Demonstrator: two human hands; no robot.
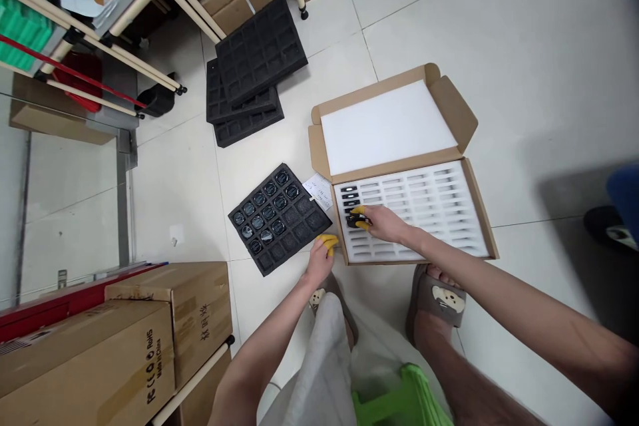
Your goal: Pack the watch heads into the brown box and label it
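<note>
As the head view looks down at the floor (549, 66), right hand (383, 223): reaches in over the box (490, 239), yellow covers on its fingertips, thumb and finger pinching a black piece (354, 220) at the leftmost column of slots.
Left hand (319, 262): hangs between the tray and the box's left side, near the tray's closest corner; its fingers, also yellow-tipped, are bent and drawn together, and whether they grip anything I cannot tell.
Box: lies open on the floor in front of the feet, lid tipped back away from the person, side flaps spread.
Foam (422, 210): white, fills the box, cut with columns of narrow slots.
Pieces in the foam (350, 196): black, a short row of them standing on edge in the leftmost column, just beyond the right hand.
Sheet (389, 126): white, flat inside the lid.
Tray (301, 225): black, gridded, set askew on the floor to the left of the box.
Discs (269, 213): dark and shiny, one to a compartment, grouped toward the tray's far and left sides.
Paper (319, 190): white with writing, between tray and box.
Stacked trays (262, 50): black, piled unevenly on the floor beyond the tray, close to the rack (192, 6).
Cartons (200, 319): brown, at the lower left.
Slippers (439, 299): grey, on the person's feet, just below the box.
Right edge: a blue trouser leg (623, 196) above a dark shoe (606, 229).
</note>
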